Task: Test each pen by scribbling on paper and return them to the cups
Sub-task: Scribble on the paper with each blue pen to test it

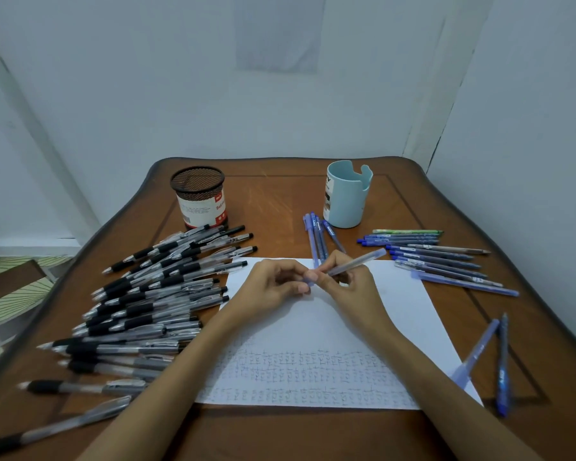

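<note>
Holding blue pen [353, 263] above far edge of paper [300, 327]: right hand [350, 281] grips barrel, left hand [276, 284] pinches near end, probably cap. Next: bare tip, scribble on paper's blank part.

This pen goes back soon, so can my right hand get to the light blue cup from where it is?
Probably yes. The right hand, gripping the blue pen, is just this side of the light blue cup; only three loose blue pens lie flat between them, nothing upright.
</note>
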A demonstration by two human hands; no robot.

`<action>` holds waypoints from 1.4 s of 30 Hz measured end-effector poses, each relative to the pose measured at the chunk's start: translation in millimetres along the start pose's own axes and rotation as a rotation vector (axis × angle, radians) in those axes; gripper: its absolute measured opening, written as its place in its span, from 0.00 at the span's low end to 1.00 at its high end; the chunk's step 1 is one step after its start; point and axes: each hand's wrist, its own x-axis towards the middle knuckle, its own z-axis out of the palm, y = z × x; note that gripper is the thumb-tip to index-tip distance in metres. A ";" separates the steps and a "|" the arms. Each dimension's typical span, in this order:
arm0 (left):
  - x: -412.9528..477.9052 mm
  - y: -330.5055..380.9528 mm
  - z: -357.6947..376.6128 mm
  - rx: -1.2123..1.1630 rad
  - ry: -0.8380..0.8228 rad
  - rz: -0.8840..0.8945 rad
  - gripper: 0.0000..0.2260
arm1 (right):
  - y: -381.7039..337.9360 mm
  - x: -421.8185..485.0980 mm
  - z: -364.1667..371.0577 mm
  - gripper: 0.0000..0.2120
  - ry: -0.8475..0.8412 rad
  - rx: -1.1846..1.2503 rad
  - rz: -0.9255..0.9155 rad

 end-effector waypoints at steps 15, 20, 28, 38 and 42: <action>14.9 -21.5 -33.0 0.316 0.173 0.138 0.09 | -18.8 -2.5 -1.5 0.05 0.173 0.074 -0.236; 16.0 -24.8 -57.5 0.696 0.373 0.248 0.10 | 6.8 0.0 11.9 0.13 0.180 -0.811 -0.568; 11.5 -40.0 -75.9 0.954 0.404 0.093 0.09 | 23.3 8.7 11.4 0.16 0.006 -1.026 -0.606; 12.2 -41.1 -76.5 0.980 0.369 0.057 0.10 | 17.9 50.7 20.5 0.22 -0.374 -1.332 -0.196; 11.5 -40.1 -76.3 0.984 0.364 0.036 0.10 | 18.2 58.8 21.5 0.24 -0.376 -1.175 -0.159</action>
